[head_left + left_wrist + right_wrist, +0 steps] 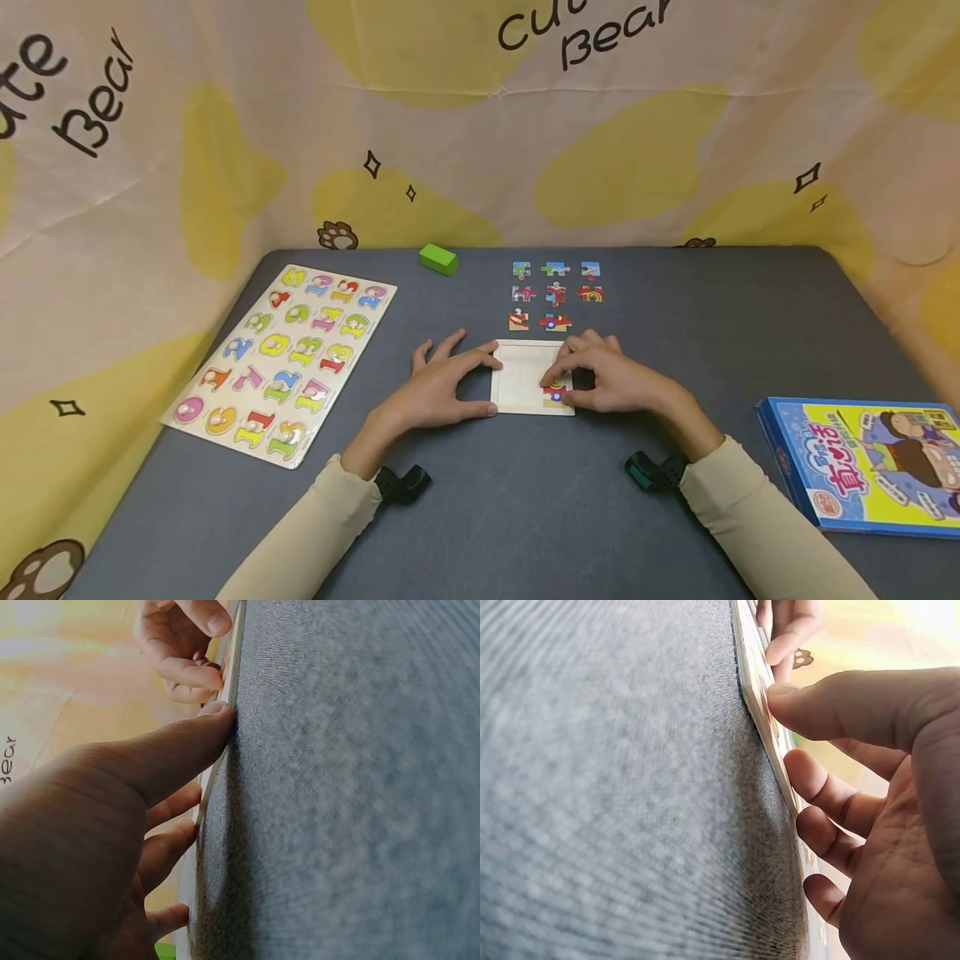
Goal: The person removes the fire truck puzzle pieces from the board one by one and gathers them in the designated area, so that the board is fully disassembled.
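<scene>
A small white puzzle tray [517, 379] lies flat on the grey table, with a colourful jigsaw piece [554, 392] in its lower right corner. My right hand [611, 375] has thumb and index finger at either side of that piece, pinching it against the tray. On the tray's left side, the spread, fairly straight thumb and index finger of my left hand [431, 387] touch the edge. Beyond the tray, loose jigsaw pieces [556, 293] lie in rows. The right wrist view shows the thumb [817, 705] on the tray's face; the piece is mostly hidden there.
On the left lies a number board [281, 362] with coloured numerals. A green block [438, 259] sits near the table's far edge. At the right is a blue and yellow box [862, 467]. A patterned cloth [465, 125] hangs behind the table [510, 517].
</scene>
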Tool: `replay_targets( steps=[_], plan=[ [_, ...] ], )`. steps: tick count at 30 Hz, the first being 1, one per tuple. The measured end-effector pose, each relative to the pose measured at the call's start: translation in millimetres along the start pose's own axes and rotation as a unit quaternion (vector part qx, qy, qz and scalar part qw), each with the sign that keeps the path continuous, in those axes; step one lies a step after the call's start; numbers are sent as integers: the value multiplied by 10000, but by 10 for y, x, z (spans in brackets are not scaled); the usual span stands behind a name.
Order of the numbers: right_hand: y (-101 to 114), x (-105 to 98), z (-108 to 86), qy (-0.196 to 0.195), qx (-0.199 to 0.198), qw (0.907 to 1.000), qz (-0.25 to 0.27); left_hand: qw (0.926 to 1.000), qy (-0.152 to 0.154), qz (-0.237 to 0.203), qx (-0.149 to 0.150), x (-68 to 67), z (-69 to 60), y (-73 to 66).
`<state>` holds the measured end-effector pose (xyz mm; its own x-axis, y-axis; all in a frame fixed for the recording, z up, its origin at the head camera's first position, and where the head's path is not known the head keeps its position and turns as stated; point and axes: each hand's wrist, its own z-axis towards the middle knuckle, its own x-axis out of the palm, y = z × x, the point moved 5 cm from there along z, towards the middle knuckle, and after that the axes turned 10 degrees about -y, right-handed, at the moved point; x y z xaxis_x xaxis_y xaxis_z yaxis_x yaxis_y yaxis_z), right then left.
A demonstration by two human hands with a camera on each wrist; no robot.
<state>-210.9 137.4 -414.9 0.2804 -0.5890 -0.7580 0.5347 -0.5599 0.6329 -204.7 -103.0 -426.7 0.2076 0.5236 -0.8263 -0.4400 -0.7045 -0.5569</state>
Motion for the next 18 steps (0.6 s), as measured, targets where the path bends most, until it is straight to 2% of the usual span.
replay_targets(
  steps=[18],
  plan=[
    [-17, 13, -9, 30, 5, 9999, 130, 10000, 44, -8, -28, -18, -10, -28]
  ],
)
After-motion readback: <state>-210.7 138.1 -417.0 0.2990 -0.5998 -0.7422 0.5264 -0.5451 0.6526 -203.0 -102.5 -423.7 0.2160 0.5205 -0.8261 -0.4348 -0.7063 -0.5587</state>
